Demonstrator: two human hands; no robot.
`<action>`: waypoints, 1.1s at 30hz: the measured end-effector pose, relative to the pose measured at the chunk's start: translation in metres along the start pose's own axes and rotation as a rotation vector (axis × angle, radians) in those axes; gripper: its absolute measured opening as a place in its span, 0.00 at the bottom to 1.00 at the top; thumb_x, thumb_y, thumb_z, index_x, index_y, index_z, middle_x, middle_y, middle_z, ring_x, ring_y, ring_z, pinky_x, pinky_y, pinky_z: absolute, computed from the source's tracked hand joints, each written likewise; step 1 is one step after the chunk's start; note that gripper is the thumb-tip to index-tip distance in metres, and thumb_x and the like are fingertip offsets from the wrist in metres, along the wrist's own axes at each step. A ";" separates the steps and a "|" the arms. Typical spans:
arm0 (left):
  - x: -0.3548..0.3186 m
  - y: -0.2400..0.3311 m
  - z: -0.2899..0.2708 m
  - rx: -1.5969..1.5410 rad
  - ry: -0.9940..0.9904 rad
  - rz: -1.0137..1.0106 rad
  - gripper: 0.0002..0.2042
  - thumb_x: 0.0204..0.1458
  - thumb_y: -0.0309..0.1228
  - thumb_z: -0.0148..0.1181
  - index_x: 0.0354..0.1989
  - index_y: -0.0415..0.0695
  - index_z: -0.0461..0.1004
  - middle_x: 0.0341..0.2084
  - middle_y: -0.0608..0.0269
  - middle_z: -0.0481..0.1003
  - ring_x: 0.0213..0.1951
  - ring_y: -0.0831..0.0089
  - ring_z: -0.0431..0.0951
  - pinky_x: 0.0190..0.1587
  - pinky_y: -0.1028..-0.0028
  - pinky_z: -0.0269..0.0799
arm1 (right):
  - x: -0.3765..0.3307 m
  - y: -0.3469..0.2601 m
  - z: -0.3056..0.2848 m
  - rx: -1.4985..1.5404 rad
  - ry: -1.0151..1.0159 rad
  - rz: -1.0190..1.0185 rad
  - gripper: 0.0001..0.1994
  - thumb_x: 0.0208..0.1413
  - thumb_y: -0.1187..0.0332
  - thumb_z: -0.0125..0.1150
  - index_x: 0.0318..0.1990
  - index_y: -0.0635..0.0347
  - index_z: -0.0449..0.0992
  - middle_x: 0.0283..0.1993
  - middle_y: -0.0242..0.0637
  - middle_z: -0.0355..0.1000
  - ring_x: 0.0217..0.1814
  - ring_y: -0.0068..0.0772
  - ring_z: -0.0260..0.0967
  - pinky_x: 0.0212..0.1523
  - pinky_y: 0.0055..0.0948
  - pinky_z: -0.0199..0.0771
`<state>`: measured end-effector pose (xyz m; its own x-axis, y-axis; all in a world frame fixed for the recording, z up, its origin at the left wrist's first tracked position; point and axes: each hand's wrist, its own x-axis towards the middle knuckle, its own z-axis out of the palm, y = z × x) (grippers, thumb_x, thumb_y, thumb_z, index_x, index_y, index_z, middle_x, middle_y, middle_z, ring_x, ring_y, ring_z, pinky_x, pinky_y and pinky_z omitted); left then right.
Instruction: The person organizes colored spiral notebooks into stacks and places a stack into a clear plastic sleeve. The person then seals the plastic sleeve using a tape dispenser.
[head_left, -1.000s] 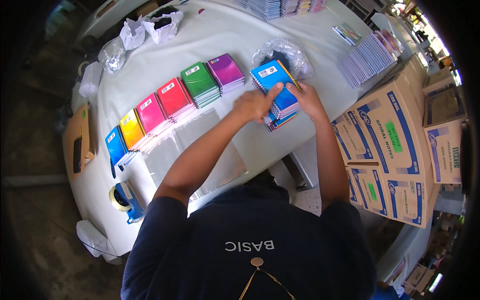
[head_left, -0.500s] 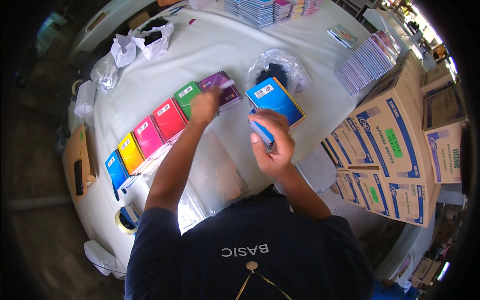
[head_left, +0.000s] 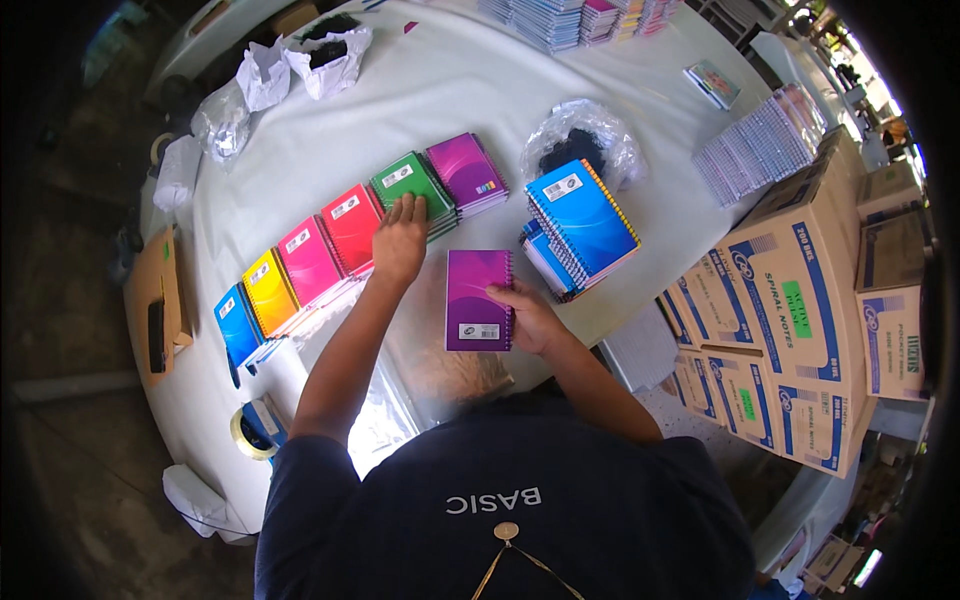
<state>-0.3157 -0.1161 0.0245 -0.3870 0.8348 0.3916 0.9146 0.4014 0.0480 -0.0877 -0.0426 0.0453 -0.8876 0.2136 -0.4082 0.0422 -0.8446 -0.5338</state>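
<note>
A purple spiral notebook [head_left: 468,300] is upright in my right hand [head_left: 525,315], which grips its coiled right edge with the thumb on the cover. My left hand [head_left: 400,240] rests stretched fingers on the near part of a green notebook [head_left: 412,180], topping a stack; its thumb is hidden. The stacks form a slanting row: purple [head_left: 468,170] at the far end, then green, red [head_left: 350,225], pink [head_left: 310,265], yellow [head_left: 270,292] and blue [head_left: 236,325]. Beyond my right hand, a blue notebook with a yellow coil [head_left: 585,215] lies on a pile of notebooks [head_left: 550,262].
Clear plastic sheets [head_left: 440,370] lie before me. A plastic bag with dark contents [head_left: 575,150] stands behind the blue pile. Cartons [head_left: 790,310] are stacked at right, beside a long notebook stack [head_left: 755,145]. A tape roll [head_left: 250,430] sits at left; white bags [head_left: 330,65] stand far left.
My right hand has come away from the blue pile and now holds a purple notebook. My left hand, blurred before, now rests on the green notebook. The whole view has shifted slightly.
</note>
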 end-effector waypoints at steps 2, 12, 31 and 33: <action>0.010 0.007 -0.035 -0.227 -0.376 -0.205 0.18 0.54 0.38 0.52 0.52 0.46 0.68 0.34 0.47 0.75 0.31 0.58 0.78 0.35 0.61 0.73 | -0.003 0.004 -0.005 0.018 0.044 0.036 0.19 0.59 0.62 0.51 0.55 0.62 0.65 0.50 0.39 0.70 0.51 0.33 0.69 0.51 0.33 0.70; -0.057 0.063 -0.121 -0.438 -0.112 0.267 0.17 0.50 0.33 0.58 0.47 0.39 0.72 0.43 0.49 0.74 0.44 0.55 0.75 0.49 0.62 0.69 | 0.011 0.001 0.001 -0.026 0.015 -0.110 0.20 0.58 0.62 0.53 0.55 0.62 0.65 0.51 0.40 0.69 0.55 0.34 0.67 0.54 0.34 0.67; -0.069 -0.035 -0.062 -0.228 -0.073 -0.287 0.13 0.54 0.32 0.54 0.48 0.46 0.72 0.33 0.50 0.77 0.30 0.59 0.79 0.30 0.64 0.74 | 0.015 0.014 -0.007 0.055 0.003 0.056 0.19 0.56 0.65 0.49 0.54 0.64 0.66 0.51 0.42 0.71 0.51 0.36 0.69 0.54 0.36 0.67; -0.060 -0.030 -0.082 -0.315 0.062 -0.372 0.13 0.53 0.26 0.53 0.47 0.46 0.72 0.29 0.51 0.76 0.23 0.58 0.76 0.25 0.63 0.70 | 0.016 0.014 -0.012 0.097 -0.012 0.077 0.20 0.58 0.62 0.48 0.55 0.64 0.65 0.52 0.43 0.69 0.53 0.36 0.68 0.55 0.36 0.66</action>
<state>-0.3106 -0.2089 0.0753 -0.6951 0.6288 0.3486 0.7104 0.5265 0.4670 -0.0957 -0.0449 0.0221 -0.8889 0.1406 -0.4359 0.0664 -0.9021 -0.4264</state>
